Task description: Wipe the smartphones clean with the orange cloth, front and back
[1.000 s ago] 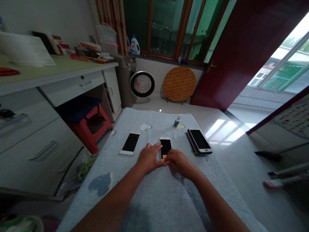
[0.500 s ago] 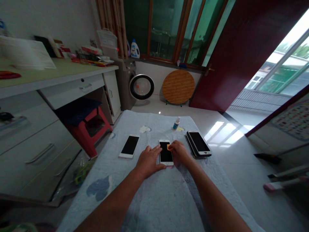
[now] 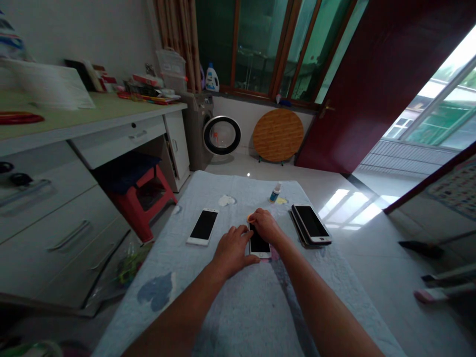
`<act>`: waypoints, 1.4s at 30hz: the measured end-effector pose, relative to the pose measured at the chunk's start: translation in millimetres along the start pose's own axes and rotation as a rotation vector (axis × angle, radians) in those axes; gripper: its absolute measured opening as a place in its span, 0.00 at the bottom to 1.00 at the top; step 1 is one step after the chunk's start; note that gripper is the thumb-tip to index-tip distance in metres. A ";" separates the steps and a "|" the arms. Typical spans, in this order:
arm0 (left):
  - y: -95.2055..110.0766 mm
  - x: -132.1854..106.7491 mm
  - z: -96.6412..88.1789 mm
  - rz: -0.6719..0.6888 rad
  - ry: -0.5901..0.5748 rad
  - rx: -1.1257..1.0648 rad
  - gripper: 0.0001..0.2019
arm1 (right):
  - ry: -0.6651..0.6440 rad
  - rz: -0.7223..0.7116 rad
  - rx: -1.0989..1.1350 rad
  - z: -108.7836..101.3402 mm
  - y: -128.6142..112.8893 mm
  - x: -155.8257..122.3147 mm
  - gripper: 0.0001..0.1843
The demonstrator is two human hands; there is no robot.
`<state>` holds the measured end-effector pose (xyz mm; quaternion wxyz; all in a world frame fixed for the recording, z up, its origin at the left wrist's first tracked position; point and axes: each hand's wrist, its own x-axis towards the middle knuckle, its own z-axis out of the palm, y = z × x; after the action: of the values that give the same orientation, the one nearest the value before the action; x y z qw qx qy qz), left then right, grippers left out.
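Observation:
A white-framed smartphone with a dark screen lies face up on the cloth-covered surface. My left hand grips it, fingers along its left edge and thumb at its lower edge. Over the phone's upper part, my right hand pinches a small orange wiping piece, mostly hidden by the fingers; whether it is cloth or sponge I cannot tell. To the left lies another white smartphone. Two stacked devices, the upper a white-framed phone, lie to the right. Behind them stands a small spray bottle.
The patterned light-blue cloth covers the surface under the phones. A red stool and a white desk stand to the left. Farther back are a washing machine with its door open and a round wooden tabletop.
My right hand has moved from the phone's right side up and left to its top end, taking the orange piece along. My left hand stays on the phone; the view has shifted slightly.

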<state>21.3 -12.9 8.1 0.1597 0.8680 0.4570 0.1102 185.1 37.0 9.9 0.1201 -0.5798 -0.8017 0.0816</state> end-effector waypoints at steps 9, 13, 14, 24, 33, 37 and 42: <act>-0.6 -1.4 1.4 -0.005 0.028 0.004 0.32 | -0.096 -0.096 0.007 -2.9 -2.1 -2.7 0.14; 0.0 -1.6 0.2 -0.005 0.032 0.000 0.30 | -0.035 -0.057 -0.071 2.9 -4.5 11.5 0.14; 0.1 -1.6 -0.1 -0.007 0.034 0.001 0.30 | -0.041 -0.056 -0.102 3.3 -5.1 14.8 0.14; -2.4 -1.3 2.5 -0.017 0.068 -0.010 0.35 | -0.138 0.069 -0.204 -7.7 16.1 21.9 0.16; -6.3 0.1 9.2 0.034 0.060 -0.003 0.37 | -0.096 0.337 -0.113 -13.2 26.5 -7.1 0.17; -5.6 0.7 9.1 0.032 0.060 -0.010 0.37 | -0.073 0.413 -0.059 -13.7 16.1 -27.1 0.18; -5.0 0.7 9.3 0.025 0.061 -0.016 0.37 | -0.071 0.443 0.066 -16.5 -0.6 -61.6 0.16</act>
<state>21.0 -11.3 -2.4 0.1514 0.8686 0.4500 0.1421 207.7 -21.8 19.8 0.0895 -0.7344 -0.6553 0.1524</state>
